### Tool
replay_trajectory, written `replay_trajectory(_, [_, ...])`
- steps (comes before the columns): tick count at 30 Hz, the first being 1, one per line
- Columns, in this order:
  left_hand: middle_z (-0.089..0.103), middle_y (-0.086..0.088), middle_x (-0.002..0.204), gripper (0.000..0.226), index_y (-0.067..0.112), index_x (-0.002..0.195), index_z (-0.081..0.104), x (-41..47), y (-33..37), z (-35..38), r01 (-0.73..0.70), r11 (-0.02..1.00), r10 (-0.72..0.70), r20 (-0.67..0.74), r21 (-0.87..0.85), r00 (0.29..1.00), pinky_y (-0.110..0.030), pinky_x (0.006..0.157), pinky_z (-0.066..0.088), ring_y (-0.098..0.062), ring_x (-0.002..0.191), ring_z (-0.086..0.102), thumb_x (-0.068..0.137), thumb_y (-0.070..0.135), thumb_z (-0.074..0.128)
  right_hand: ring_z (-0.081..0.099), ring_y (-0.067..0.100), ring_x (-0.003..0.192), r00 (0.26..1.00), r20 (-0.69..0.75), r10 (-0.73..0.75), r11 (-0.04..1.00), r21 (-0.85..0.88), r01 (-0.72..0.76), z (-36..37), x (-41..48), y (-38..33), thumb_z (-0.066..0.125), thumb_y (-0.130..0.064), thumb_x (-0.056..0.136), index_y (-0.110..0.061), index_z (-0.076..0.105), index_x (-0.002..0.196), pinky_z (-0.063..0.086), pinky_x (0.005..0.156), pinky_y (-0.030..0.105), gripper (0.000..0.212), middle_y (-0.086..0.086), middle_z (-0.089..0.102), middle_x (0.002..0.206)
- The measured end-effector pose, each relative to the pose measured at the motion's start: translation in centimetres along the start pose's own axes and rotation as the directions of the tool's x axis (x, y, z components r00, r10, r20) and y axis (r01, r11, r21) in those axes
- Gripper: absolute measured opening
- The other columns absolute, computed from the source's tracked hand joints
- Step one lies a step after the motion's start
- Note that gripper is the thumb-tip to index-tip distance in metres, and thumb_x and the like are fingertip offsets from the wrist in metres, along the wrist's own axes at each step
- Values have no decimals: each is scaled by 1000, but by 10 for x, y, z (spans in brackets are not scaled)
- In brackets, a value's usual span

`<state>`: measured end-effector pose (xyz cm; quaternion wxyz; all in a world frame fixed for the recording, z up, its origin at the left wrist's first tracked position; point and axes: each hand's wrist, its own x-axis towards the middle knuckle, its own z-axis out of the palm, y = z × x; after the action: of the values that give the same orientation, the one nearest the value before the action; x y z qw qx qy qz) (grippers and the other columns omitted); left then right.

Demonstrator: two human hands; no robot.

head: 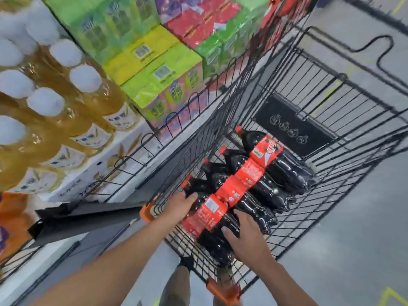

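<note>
L hand (pixel 181 205) & R hand (pixel 247 236) are both on the near cola bottle (pixel 206 215), lower centre of frame. The bottle lies on its side at the near end of the wire cart (pixel 320 69), red cap twd the left, base twd the bottom edge. L hand holds the neck/shoulder end w/ fingers bent over it. R hand grips the dark lower body, thumb on the near side, fingers spread over the top. It touches the next of the other cola bottles (pixel 284 171), which lie side by side in a row running up-right along the cart floor, red labels in a line. A black plaque (pixel 291 124) sits at the cart's far end. Orange corner bumpers (pixel 223 291) are at the near end. Upper left: shelf w/ white-capped tea bottles (pixel 55 107) & green/yellow cartons (pixel 154 69). Grey floor (pixel 353 239) at right.
</note>
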<state>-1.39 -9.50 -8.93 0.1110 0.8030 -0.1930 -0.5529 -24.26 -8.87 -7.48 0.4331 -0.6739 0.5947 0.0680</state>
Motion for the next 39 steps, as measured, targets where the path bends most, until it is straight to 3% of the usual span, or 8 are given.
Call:
replay_trajectory(3, [48, -12, 157, 87, 7, 154, 43, 35, -1, 12, 117, 988, -118, -5, -100, 993, -39, 114, 44, -33, 135, 55, 93, 65, 63, 30, 17, 147, 1000, 9, 11, 1000, 21, -11, 6, 15, 11, 58, -50, 99, -19, 32, 158, 29, 120, 35, 72, -3, 37, 158])
replay_trajectory(8, [55, -11, 149, 102, 9, 152, 44, 78, -9, 31, 232, 923, -237, 21, -307, 971, -49, 111, 48, -35, 131, 57, 78, 74, 73, 35, 16, 143, 1000, 10, 0, 999, 43, -1, 13, 31, 23, 61, -46, 99, -18, 35, 156, 31, 115, 32, 69, -1, 41, 154])
replay_trajectory(13, [74, -7, 120, 113, 20, 130, 62, 134, -41, 48, 302, 842, -306, 67, -448, 950, -52, 99, 56, -32, 109, 71, 38, 83, 83, 35, 14, 142, 1000, 2, 25, 996, 82, -25, 18, 37, 30, 63, -45, 97, -19, 34, 157, 34, 115, 31, 71, -3, 41, 153])
replay_trajectory(19, [79, -15, 92, 68, 9, 117, 67, 110, -22, 48, 286, 774, -313, 52, -565, 948, -38, 61, 59, -31, 73, 77, 66, 52, 79, 33, 17, 144, 999, 28, 47, 998, 48, -48, 22, 38, 34, 65, -50, 94, -21, 31, 158, 32, 116, 34, 78, -2, 39, 156])
replay_trajectory(24, [79, -18, 100, 63, 10, 117, 69, 95, -17, 46, 249, 668, -266, 87, -702, 960, -43, 63, 60, -34, 75, 78, 67, 46, 84, 34, 21, 144, 991, 101, 89, 996, -5, -89, 25, 35, 38, 79, -58, 77, -24, 23, 159, 37, 117, 43, 106, -1, 36, 158])
replay_trajectory(29, [79, -14, 107, 26, 22, 93, 78, 77, -10, 38, 214, 693, -203, 98, -688, 974, -42, 69, 59, -32, 81, 75, 74, 40, 77, 32, 21, 147, 990, 109, 90, 957, -286, -56, 39, 39, 40, 83, -70, 63, -26, 0, 162, 35, 118, 46, 136, -3, 32, 159])
replay_trajectory(33, [77, -13, 98, 56, 10, 115, 70, 63, -10, 34, 194, 672, -204, 72, -715, 976, -38, 58, 58, -30, 75, 76, 66, 34, 81, 33, 22, 146, 996, 32, 86, 935, -348, -69, 50, 39, 34, 85, -69, 62, -28, -7, 160, 31, 119, 46, 141, -3, 39, 154])
replay_trajectory(39, [75, -14, 94, 54, 4, 113, 68, 31, 2, 21, 86, 672, -141, -14, -736, 990, -34, 59, 58, -29, 73, 75, 66, 25, 84, 33, 16, 147, 997, -48, 60, 941, -330, -73, 42, 24, 23, 84, -65, 66, -30, 1, 160, 29, 119, 45, 130, -6, 42, 153])
